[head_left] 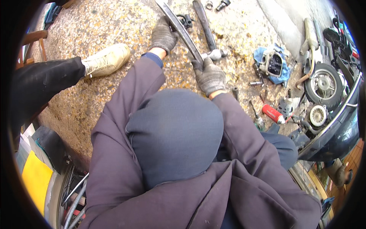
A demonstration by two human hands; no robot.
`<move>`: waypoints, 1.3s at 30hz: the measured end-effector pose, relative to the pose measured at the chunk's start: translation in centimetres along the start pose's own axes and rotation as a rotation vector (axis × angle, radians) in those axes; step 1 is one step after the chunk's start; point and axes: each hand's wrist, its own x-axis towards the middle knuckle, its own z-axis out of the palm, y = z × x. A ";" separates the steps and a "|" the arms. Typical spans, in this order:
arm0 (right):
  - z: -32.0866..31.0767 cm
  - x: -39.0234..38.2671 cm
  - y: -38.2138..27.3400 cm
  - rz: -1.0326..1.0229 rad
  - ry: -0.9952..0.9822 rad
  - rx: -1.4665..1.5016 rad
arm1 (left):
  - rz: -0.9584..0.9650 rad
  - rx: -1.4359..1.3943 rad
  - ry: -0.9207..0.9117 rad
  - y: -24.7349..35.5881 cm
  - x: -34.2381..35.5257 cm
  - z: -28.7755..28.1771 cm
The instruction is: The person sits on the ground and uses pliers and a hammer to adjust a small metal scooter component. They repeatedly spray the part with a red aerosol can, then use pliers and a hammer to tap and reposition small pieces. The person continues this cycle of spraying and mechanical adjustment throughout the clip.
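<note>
A long, straight metal bar (183, 34) slants from the top edge down toward my right hand (211, 77). That hand, in a grey knit glove, is closed round the bar's near end, its thumb up along it. My left hand (164, 36), gloved alike, is closed against the bar farther up; its fingertips are hidden behind the metal. Just past those fingers is a small black metal part (187, 20), and I cannot tell whether they touch it. Close by my right fingers lies a hammer (205, 24), its head near the bar's end and its dark handle pointing away.
On the speckled stone floor (95, 32) at right are an engine cover (274, 63) on a blue cloth, a red spray can (273, 113), a wheel (323, 86) and an exhaust pipe (310, 42). Another person's shoe (108, 59) stands at left.
</note>
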 end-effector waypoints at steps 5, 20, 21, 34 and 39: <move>-0.3 0.2 0.3 -0.281 0.413 0.378 | 0.057 0.087 0.028 -0.1 -0.1 -0.1; -0.2 0.3 -0.1 -0.299 0.405 0.571 | 0.079 0.099 0.006 0.4 -0.1 -0.7; -0.2 0.3 0.0 -0.290 0.405 0.534 | 0.086 0.089 0.021 0.5 -0.3 -0.8; -11.9 6.7 8.0 -0.080 0.101 0.032 | 0.026 -0.025 -0.091 -0.3 0.5 -0.4; -17.9 1.2 17.1 -0.253 0.129 -0.212 | 0.041 0.034 -0.360 -0.5 1.6 -2.0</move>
